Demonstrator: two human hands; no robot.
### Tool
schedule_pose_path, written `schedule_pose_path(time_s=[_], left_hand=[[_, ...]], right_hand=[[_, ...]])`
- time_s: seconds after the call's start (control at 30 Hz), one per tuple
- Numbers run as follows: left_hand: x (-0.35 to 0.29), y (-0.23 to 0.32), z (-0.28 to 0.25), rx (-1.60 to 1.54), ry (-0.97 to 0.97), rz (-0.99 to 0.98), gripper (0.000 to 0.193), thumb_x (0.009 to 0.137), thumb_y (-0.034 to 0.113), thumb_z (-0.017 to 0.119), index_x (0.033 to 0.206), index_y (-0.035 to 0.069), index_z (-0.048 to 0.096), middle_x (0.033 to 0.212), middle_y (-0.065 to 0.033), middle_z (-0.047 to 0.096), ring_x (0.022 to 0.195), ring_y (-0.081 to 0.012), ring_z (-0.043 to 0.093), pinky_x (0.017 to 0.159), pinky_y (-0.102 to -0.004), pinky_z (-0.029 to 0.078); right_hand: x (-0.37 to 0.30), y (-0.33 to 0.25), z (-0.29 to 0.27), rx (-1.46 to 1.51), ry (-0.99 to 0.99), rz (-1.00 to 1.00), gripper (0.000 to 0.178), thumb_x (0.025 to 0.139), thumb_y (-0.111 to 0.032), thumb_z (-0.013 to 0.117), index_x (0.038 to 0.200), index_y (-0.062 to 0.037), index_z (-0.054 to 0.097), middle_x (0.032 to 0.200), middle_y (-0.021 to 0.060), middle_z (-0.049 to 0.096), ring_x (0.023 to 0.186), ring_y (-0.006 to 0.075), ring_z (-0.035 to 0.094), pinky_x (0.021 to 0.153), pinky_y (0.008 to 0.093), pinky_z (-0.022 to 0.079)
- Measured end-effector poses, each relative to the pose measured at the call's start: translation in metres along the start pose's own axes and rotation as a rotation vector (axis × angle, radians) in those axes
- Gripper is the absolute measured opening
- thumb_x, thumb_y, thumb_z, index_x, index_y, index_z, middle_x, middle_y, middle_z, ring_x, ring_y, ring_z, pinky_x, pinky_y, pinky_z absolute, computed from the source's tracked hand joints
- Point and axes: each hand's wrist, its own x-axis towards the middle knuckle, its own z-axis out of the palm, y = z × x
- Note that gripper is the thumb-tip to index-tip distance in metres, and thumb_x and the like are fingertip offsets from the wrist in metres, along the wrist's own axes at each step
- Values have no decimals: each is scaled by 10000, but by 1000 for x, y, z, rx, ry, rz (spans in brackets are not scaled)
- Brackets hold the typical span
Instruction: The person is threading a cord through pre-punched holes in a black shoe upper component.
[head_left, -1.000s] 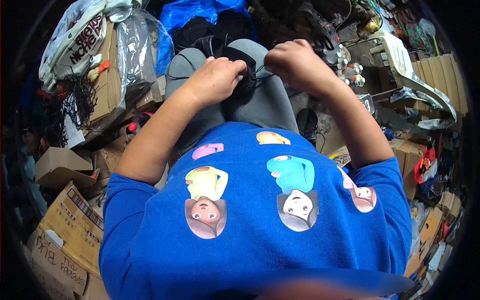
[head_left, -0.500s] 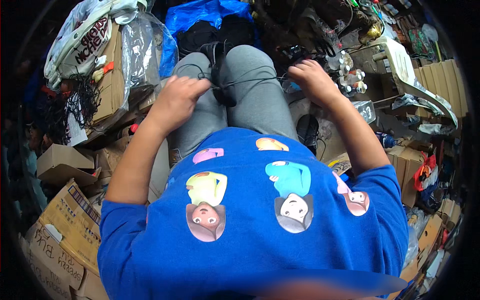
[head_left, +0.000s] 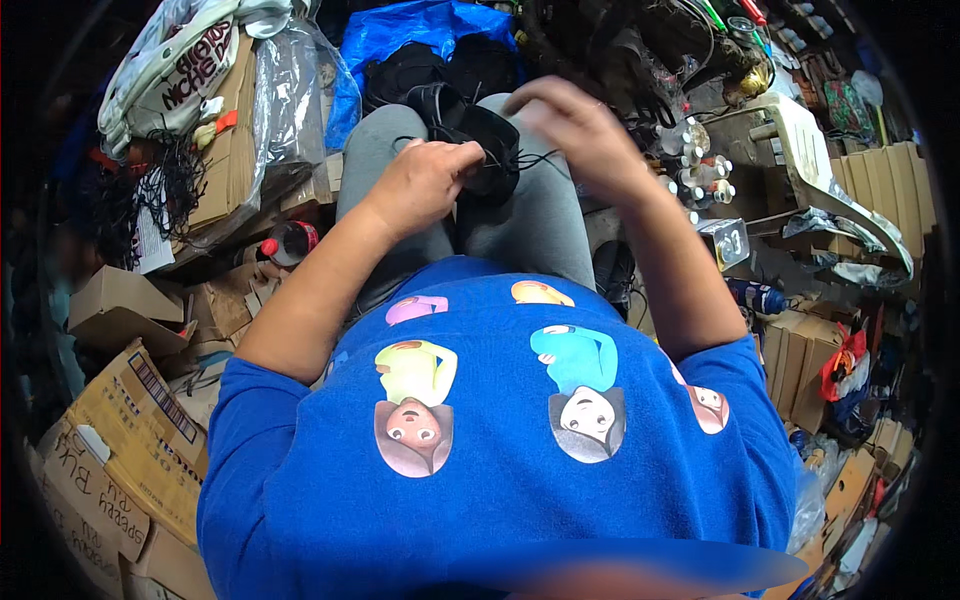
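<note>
A black lace-up shoe (head_left: 492,150) rests between my thighs, just short of my knees. Its thin black lace (head_left: 535,159) sticks out loosely on the right side. My left hand (head_left: 428,182) is closed on the shoe's left edge, fingers bent and thumb toward the opening. Whether it also pinches a lace is hidden. To the right and slightly above the shoe, my right hand (head_left: 572,130) is smeared by motion, so its fingers cannot be made out. I see it apart from the shoe.
Beyond my knees more black shoes (head_left: 440,72) lie on blue plastic (head_left: 400,25). Several small bottles (head_left: 705,180) stand at the right beside a broken white plastic chair (head_left: 800,135). Cardboard boxes (head_left: 130,310) and a tangle of black laces (head_left: 175,185) are at the left.
Both hands were holding the lace stretched out sideways. My left hand has moved right onto the shoe, the right hand has come inward and up, and the lace is slack.
</note>
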Motion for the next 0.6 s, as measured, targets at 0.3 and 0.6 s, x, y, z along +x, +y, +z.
schedule_pose_path(time_s=[0.3, 0.6], left_hand=[[-25, -4, -29, 278, -104, 58, 172, 765, 48, 506, 925, 100, 543, 789, -108, 622, 782, -312, 607, 715, -436, 426], [-39, 8, -92, -830, 274, -298, 114, 902, 128, 572, 901, 15, 590, 848, -70, 619, 850, -145, 592, 774, -277, 465]], right_hand=[[-9, 48, 21, -483, -152, 108, 268, 755, -252, 749, 836, -13, 658, 814, 99, 577, 728, 218, 600, 639, 329, 467], [6, 24, 8, 432, 89, 100, 433, 957, -365, 481, 1167, -6, 600, 877, 18, 610, 785, 102, 535, 792, 270, 436]])
